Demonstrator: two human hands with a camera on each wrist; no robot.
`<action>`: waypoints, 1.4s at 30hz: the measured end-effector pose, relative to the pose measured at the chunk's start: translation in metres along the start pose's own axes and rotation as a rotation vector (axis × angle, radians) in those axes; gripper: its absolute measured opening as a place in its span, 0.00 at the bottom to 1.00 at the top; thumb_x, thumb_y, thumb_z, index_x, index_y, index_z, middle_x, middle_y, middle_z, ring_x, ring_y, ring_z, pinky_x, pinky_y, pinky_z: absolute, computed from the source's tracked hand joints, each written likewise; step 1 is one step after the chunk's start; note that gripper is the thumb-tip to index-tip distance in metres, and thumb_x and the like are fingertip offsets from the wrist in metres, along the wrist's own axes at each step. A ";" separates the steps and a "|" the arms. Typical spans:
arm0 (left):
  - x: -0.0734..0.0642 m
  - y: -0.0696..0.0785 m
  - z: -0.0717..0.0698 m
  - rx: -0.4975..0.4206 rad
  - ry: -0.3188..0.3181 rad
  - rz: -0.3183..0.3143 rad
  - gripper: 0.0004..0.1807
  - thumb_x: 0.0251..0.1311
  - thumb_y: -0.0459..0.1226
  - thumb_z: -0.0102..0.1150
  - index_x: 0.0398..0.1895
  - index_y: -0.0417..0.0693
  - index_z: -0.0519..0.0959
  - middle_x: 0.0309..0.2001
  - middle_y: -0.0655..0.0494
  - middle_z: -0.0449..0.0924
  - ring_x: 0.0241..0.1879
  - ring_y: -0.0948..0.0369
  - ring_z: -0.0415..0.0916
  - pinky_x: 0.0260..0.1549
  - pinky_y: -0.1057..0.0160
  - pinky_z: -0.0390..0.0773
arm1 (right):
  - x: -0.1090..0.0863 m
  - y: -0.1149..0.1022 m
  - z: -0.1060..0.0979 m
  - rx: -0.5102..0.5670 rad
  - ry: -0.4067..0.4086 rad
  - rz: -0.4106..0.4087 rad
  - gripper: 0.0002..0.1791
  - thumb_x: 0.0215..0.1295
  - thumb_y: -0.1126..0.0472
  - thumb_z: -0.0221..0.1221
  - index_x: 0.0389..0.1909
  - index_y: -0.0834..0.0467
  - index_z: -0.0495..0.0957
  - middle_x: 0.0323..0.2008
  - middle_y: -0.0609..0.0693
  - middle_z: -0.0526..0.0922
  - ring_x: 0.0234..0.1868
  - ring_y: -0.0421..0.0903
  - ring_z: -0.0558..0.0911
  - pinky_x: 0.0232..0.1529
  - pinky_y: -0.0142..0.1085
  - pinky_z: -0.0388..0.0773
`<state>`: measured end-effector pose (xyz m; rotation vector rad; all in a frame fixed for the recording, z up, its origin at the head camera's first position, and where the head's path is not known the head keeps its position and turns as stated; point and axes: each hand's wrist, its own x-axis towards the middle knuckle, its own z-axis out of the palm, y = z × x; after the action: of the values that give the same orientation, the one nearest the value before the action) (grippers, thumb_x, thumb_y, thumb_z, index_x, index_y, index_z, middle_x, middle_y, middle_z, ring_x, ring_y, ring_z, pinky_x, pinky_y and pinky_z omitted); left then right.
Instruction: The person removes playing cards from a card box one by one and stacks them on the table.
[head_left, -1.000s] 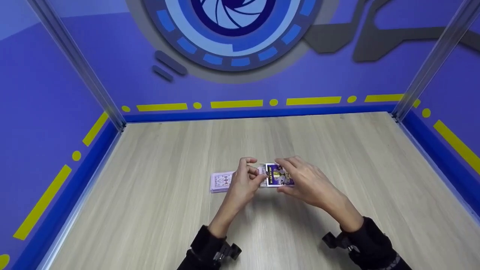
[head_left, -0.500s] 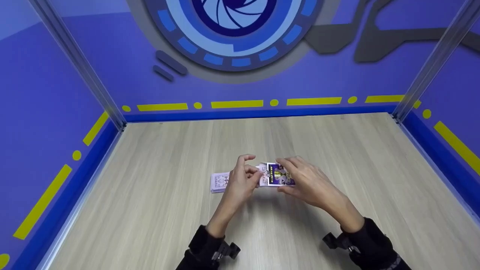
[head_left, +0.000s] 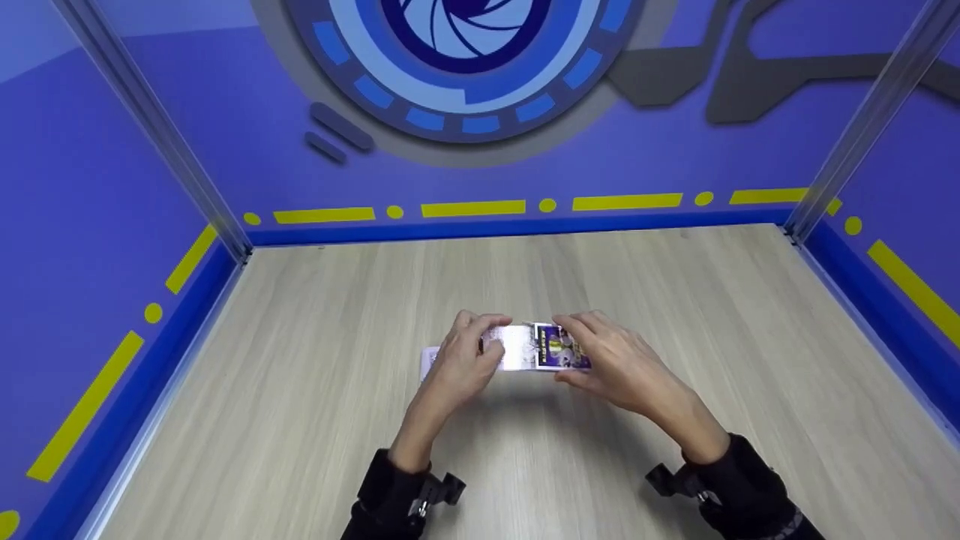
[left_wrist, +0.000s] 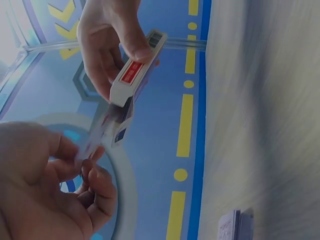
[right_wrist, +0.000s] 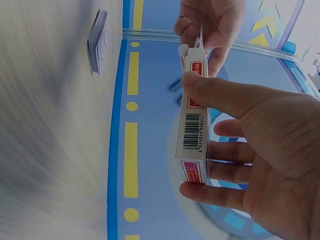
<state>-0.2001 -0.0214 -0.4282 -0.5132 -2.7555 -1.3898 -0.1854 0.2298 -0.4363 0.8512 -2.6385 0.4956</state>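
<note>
My right hand [head_left: 619,364] grips a small playing card box [head_left: 559,346] by its long edges, thumb on the near side and fingers on the far side. The box has a purple picture on its face, and a barcode shows on its narrow side in the right wrist view. Its open end, with a flap [left_wrist: 121,131] sticking out, faces my left hand [head_left: 456,364]. Between left thumb and fingers I pinch pale playing cards [head_left: 516,346] that reach to the box's open end, blurred in the left wrist view. How many cards I hold, I cannot tell.
A stack of pink-backed playing cards [head_left: 428,360] lies on the wooden table [head_left: 300,390], partly hidden behind my left hand. Blue printed panels [head_left: 480,184] wall the table at the back and both sides, with metal posts [head_left: 847,127] at the corners.
My left hand has moved left, away from the box, drawing cards out of its open end so more of them shows. The right hand and box have stayed almost in place.
</note>
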 end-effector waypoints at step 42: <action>-0.006 -0.033 -0.058 0.358 0.038 0.094 0.35 0.56 0.36 0.77 0.68 0.41 0.75 0.60 0.45 0.73 0.60 0.49 0.69 0.62 0.48 0.70 | 0.001 0.000 0.001 -0.046 0.002 0.010 0.39 0.52 0.54 0.79 0.63 0.63 0.76 0.54 0.57 0.77 0.52 0.52 0.77 0.46 0.46 0.80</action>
<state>-0.2120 -0.0869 -0.4200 -0.5797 -2.8133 -0.8493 -0.1858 0.2288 -0.4371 0.8236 -2.6425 0.4359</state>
